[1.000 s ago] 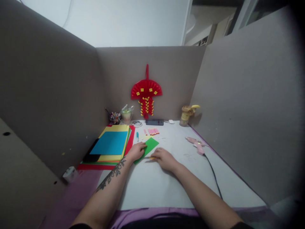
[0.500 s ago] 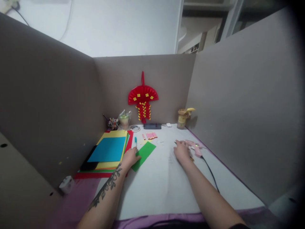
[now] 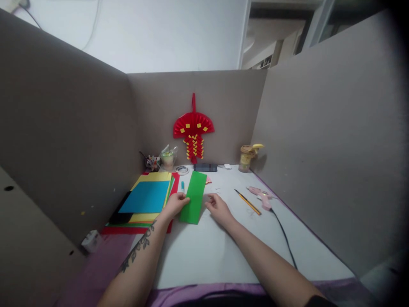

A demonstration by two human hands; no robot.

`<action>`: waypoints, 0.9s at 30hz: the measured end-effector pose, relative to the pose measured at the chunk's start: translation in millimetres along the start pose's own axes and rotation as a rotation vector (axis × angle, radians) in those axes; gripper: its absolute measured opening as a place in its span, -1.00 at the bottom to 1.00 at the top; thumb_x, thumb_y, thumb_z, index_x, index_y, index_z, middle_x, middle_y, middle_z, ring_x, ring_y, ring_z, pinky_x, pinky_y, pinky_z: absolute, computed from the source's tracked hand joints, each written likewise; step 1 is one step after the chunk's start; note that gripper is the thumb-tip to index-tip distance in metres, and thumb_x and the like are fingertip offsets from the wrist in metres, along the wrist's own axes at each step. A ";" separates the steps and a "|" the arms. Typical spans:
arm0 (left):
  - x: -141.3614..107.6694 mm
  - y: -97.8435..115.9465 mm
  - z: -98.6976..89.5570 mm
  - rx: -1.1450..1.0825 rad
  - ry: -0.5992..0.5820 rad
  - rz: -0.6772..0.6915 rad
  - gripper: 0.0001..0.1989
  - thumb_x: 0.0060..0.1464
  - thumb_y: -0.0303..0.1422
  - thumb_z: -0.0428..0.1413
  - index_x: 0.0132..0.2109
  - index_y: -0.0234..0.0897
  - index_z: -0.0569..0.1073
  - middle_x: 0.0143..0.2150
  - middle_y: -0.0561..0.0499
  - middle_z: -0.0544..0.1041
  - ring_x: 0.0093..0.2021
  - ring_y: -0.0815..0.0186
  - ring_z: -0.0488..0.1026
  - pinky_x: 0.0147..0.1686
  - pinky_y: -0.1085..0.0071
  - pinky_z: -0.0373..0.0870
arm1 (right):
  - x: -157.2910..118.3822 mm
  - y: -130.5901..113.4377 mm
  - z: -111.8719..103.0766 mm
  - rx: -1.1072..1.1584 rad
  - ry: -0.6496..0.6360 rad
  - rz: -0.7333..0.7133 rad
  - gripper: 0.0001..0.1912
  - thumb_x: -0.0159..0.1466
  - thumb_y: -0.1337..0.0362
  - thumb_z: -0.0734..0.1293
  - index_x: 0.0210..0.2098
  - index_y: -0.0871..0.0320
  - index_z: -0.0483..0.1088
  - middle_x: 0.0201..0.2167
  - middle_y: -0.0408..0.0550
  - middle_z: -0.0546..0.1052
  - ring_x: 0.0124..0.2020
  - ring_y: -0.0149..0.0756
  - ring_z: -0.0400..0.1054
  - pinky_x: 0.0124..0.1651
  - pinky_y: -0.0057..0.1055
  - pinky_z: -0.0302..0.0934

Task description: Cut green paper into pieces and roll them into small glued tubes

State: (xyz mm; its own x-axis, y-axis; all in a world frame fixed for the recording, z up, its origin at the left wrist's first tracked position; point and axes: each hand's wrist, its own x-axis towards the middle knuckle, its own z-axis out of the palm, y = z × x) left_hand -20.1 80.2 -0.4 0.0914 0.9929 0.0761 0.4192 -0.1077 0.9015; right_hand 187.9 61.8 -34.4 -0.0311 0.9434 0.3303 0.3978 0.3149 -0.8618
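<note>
My left hand (image 3: 177, 204) pinches the left edge of a green paper strip (image 3: 194, 196) between thumb and fingers. The strip stands lengthwise, slanting slightly to the right at its far end. Close to its right edge is my right hand (image 3: 220, 209), with thumb and fingers apart and nothing in them. Right of that hand lies an orange pen-like craft tool with a dark tip (image 3: 247, 201). A teal-capped pen (image 3: 182, 186) lies just left of the strip. Behind the strip, small pink pieces (image 3: 208, 180) are mostly hidden.
Coloured paper sheets, blue on top (image 3: 145, 197), are stacked at left. A pink glue gun (image 3: 261, 196) with a black cord lies at right. Along the back are a phone (image 3: 205, 167), tape rolls (image 3: 182, 170) and cups. A red paper ornament (image 3: 193, 128) hangs on the grey partition.
My right hand has left the orange tool and moved left to the green strip. The strip has been raised and turned more upright by my left hand, now covering most of the pink pieces.
</note>
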 end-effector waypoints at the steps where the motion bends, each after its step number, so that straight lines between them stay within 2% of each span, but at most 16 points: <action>1: -1.4 2.4 2.6 -0.060 0.005 0.002 -0.72 -0.17 -0.19 0.15 -0.52 -0.30 0.29 -0.63 0.15 0.25 -0.60 0.44 0.17 -0.57 0.52 0.06 | -0.2 -1.5 0.3 0.071 -0.013 0.033 -0.65 0.11 0.18 0.27 -0.14 0.20 0.28 -0.41 -0.12 0.38 -0.42 -0.34 0.27 -0.31 -0.38 0.21; 4: -5.4 7.4 11.2 -0.181 0.020 0.004 -0.67 -0.22 -0.15 0.19 -0.52 -0.31 0.29 -0.61 0.15 0.25 -0.58 0.45 0.17 -0.56 0.53 0.07 | -1.2 -4.7 -0.5 0.256 -0.123 0.086 -0.72 0.09 0.08 0.28 -0.36 0.18 0.28 -0.58 -0.23 0.32 -0.57 -0.44 0.17 -0.49 -0.49 0.08; 7: -9.1 9.4 19.3 -0.256 -0.010 -0.042 -0.64 -0.29 -0.14 0.23 -0.52 -0.31 0.28 -0.62 0.16 0.24 -0.59 0.47 0.15 -0.57 0.53 0.05 | -3.0 -7.1 -1.9 0.375 -0.206 0.160 -0.69 0.06 0.04 0.31 -0.51 0.16 0.21 -0.70 -0.29 0.23 -0.68 -0.51 0.05 -0.60 -0.52 -0.07; 9: -10.2 9.0 22.9 -0.291 -0.037 -0.067 -0.63 -0.30 -0.13 0.23 -0.51 -0.31 0.29 -0.61 0.16 0.24 -0.60 0.47 0.15 -0.57 0.53 0.05 | -4.0 -8.0 -2.9 0.415 -0.236 0.219 -0.69 0.05 0.06 0.32 -0.53 0.15 0.19 -0.75 -0.33 0.20 -0.73 -0.53 -0.01 -0.64 -0.54 -0.13; 13: -9.0 5.6 24.5 -0.306 -0.017 -0.052 -0.65 -0.28 -0.16 0.23 -0.50 -0.31 0.28 -0.60 0.15 0.25 -0.60 0.48 0.15 -0.57 0.54 0.05 | -4.7 -9.3 -4.9 0.471 -0.261 0.283 -0.70 0.04 0.08 0.34 -0.49 0.14 0.19 -0.77 -0.34 0.22 -0.77 -0.55 -0.04 -0.69 -0.56 -0.22; 22: -9.9 9.7 22.1 -0.361 0.018 -0.042 -0.62 -0.31 -0.11 0.23 -0.52 -0.31 0.28 -0.62 0.16 0.23 -0.58 0.47 0.16 -0.55 0.53 0.05 | -7.4 -12.1 -3.5 0.555 -0.354 0.244 -0.62 -0.01 0.05 0.40 -0.56 0.18 0.18 -0.70 -0.28 0.25 -0.67 -0.53 0.06 -0.59 -0.54 -0.10; 27: -8.8 8.7 21.0 -0.454 0.028 -0.066 -0.61 -0.31 -0.12 0.25 -0.50 -0.31 0.30 -0.61 0.15 0.27 -0.59 0.47 0.18 -0.55 0.52 0.06 | -4.3 -5.8 -7.1 0.446 -0.255 0.147 -0.67 0.07 0.07 0.34 -0.57 0.17 0.19 -0.70 -0.29 0.19 -0.64 -0.50 0.04 -0.55 -0.52 -0.05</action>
State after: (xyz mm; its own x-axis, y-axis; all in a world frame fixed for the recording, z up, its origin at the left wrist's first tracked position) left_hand 1.7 69.5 -2.2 0.0512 0.9985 0.0178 -0.0159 -0.0170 0.9997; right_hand 192.3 55.2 -28.1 -0.2486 0.9589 0.1370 -0.0120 0.1384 -0.9903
